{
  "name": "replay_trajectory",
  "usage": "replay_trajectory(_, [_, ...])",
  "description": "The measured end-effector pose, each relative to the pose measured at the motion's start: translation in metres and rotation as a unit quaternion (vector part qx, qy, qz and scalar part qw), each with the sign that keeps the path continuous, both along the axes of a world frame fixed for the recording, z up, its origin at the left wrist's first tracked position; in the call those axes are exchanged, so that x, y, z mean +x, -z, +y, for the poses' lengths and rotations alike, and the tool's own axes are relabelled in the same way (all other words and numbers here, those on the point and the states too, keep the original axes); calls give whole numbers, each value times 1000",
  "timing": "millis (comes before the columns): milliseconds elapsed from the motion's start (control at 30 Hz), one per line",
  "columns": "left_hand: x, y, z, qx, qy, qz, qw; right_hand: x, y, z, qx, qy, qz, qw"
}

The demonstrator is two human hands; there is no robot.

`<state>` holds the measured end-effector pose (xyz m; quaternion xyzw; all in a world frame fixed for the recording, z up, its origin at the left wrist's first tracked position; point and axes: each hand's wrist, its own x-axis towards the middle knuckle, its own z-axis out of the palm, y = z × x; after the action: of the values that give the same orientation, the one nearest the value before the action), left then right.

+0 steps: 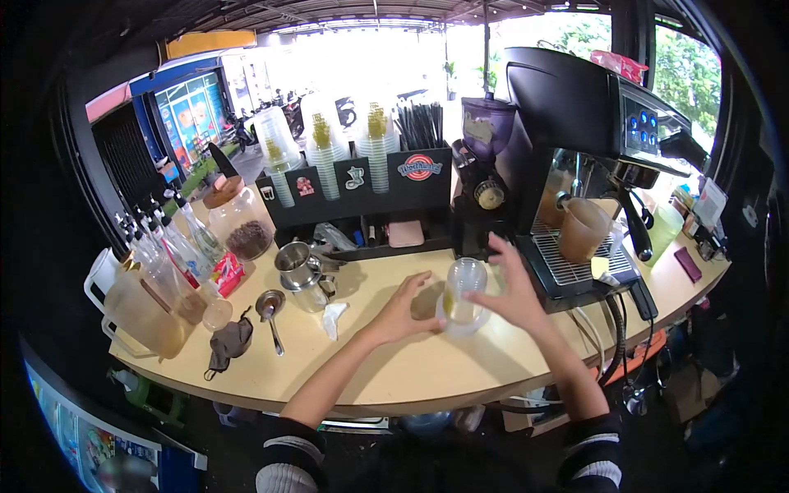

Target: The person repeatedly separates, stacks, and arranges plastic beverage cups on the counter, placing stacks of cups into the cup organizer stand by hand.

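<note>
A clear plastic cup (pixel 465 289) stands on the wooden counter (pixel 386 370) between my two hands. My left hand (pixel 404 311) is at the cup's left side near its base, fingers spread, with a gap between most of the hand and the cup. On the right, my right hand (pixel 511 289) has its fingers apart and raised, its thumb reaching over the front of the cup. Whether the thumb touches the cup cannot be made out. Left of my hands are metal pitchers (pixel 306 275), a crumpled white tissue (pixel 333 319) and a metal strainer with a handle (pixel 270 307).
A black rack (pixel 362 193) with stacked cups and straws stands behind. An espresso machine (pixel 575 107) and a grinder (pixel 485 156) are at the right. Jugs (pixel 144 312), bottles (pixel 193 222), a jar (pixel 242 222) and a dark cloth (pixel 230 343) are at the left.
</note>
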<state>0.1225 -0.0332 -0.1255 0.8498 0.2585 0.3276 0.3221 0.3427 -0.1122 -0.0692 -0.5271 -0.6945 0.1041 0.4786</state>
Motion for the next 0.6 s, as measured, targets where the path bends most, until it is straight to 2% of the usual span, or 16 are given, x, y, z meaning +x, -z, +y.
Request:
replay_trajectory(67, [11,11,-4,-94,24,11,995,6,45,7,3,15,3,1000])
replay_trajectory(133, [20,22,-3,-87,26,16,996,0,69,9,-15,17,28,999])
replay_trajectory(167, [23,28,-1,-38,29,28,998,-4,70,9,-10,17,26,999])
replay_trajectory(200, [26,27,-2,13,31,39,999,-10,65,10,-23,-35,46,998])
replay_trajectory(233, [31,26,-4,5,46,9,999,-14,62,11,-35,-88,65,993])
replay_trajectory(267, [35,26,-6,12,43,7,999,-15,63,12,-29,-90,63,994])
replay_trajectory(333, [40,27,-10,-82,23,-11,996,-18,71,13,-50,-76,126,988])
replay_trajectory(500, [46,32,-11,-75,4,-7,997,-19,63,4,-43,-88,128,987])
replay_trajectory(600, [46,39,-11,-59,-44,-67,995,-14,75,9,-80,-71,142,984])
